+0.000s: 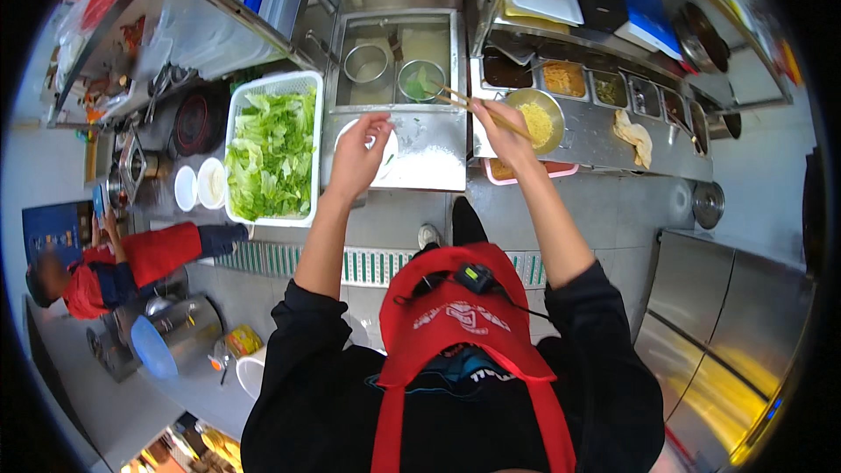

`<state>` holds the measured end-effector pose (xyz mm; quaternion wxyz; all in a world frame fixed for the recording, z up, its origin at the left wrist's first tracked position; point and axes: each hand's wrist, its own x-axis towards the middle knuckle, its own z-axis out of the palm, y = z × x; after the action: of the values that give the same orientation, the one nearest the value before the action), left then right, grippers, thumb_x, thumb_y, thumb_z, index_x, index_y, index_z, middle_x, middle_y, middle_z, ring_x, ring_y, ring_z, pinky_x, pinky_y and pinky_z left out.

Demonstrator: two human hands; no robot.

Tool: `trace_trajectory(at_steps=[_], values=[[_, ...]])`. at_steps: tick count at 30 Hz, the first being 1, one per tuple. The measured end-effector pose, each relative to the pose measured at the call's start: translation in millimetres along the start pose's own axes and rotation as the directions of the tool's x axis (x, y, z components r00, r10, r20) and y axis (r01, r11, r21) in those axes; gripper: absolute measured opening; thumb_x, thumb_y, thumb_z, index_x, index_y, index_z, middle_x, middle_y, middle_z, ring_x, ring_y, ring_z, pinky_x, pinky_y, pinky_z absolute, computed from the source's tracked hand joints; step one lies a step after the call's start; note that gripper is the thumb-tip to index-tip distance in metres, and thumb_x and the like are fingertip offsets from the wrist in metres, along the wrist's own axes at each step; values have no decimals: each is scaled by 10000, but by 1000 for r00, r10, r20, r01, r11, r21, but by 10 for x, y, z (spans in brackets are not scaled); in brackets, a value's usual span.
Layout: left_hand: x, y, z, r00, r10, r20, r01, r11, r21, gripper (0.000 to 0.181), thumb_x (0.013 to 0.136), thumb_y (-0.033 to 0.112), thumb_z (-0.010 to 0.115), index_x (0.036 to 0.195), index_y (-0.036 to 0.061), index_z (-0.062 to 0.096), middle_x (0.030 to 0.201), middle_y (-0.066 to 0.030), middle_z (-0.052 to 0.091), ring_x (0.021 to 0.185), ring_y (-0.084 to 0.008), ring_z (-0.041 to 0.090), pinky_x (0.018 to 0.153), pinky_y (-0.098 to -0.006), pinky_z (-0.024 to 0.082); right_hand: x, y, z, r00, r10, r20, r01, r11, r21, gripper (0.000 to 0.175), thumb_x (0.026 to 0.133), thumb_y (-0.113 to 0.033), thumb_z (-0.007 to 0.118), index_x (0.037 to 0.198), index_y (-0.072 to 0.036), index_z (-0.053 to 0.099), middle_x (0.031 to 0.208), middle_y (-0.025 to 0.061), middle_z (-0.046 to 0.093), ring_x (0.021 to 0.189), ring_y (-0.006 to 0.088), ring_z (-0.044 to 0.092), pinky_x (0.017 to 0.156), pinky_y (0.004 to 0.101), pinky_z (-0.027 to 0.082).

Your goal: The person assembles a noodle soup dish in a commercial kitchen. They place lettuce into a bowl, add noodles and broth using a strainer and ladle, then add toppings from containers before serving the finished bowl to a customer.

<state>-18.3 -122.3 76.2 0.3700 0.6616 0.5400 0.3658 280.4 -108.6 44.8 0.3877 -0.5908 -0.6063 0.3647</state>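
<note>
My right hand [504, 128] is closed around long wooden chopsticks [460, 100], whose tips reach over a round metal strainer [422, 64] with green leaves [420, 84] in it. The strainer hangs in a metal boiler basin [397, 107] beside a second round strainer [366, 64]. My left hand [361, 154] hovers over a white bowl [389, 169] on the steel counter, fingers curled; whether it touches the bowl is hard to tell. A metal bowl of yellow shredded food [535, 119] stands just right of my right hand.
A white basket of lettuce [231, 144] stands left of the boiler. Sauce and topping trays [564, 79] line the right counter, with a crumpled cloth [633, 138] in front. Shelves [263, 26] overhang both sides. Another person [158, 253] in a red apron is at the far left.
</note>
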Motion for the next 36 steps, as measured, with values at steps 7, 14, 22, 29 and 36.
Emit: trace_trajectory(at_steps=[7, 14, 22, 29, 36], values=[[-667, -217, 260, 880, -459, -123, 438, 884, -166, 284, 1053, 148, 622, 1259, -46, 636, 1097, -129, 754, 991, -155, 698, 912, -312, 545, 1396, 681, 510, 981, -86, 176, 116, 979, -168, 335, 1008, -348, 644, 1037, -34, 757, 994, 222, 714, 955, 407, 682, 838, 433, 544], [-1178, -149, 518, 676, -710, -197, 618, 692, -373, 252, 1054, 143, 620, 1227, -39, 642, 1072, -124, 762, 989, -155, 708, 902, -294, 542, 1763, 818, 464, 937, 75, 340, -85, 996, 17, 323, 1022, -317, 607, 972, -38, 763, 845, 184, 726, 818, 383, 702, 742, 429, 544], [-427, -113, 282, 811, -583, -50, 578, 811, -90, 272, 1053, 173, 628, 1232, -32, 637, 1103, -129, 763, 1014, -168, 713, 927, -315, 535, 1699, 630, 230, 935, 171, 311, -146, 984, -102, 391, 1025, -374, 597, 956, -24, 757, 735, 163, 689, 692, 317, 676, 692, 401, 531], [-286, -300, -60, 915, -402, 48, 404, 900, -167, 257, 1028, 182, 645, 1200, -5, 681, 1037, -145, 759, 924, -229, 724, 844, -347, 552, 1171, 176, 54, 968, 249, -5, -249, 967, -54, 455, 1036, -390, 602, 1015, 50, 715, 817, 158, 725, 778, 223, 716, 718, 343, 529], [-505, -804, -563, 927, -344, 148, 367, 912, -181, 265, 1026, 212, 661, 1180, -2, 684, 1071, -124, 756, 989, -204, 716, 885, -344, 550, 439, 186, 381, 972, 90, -219, -124, 982, -145, 402, 1046, -335, 621, 975, 46, 729, 789, 104, 693, 719, 201, 637, 698, 345, 501]])
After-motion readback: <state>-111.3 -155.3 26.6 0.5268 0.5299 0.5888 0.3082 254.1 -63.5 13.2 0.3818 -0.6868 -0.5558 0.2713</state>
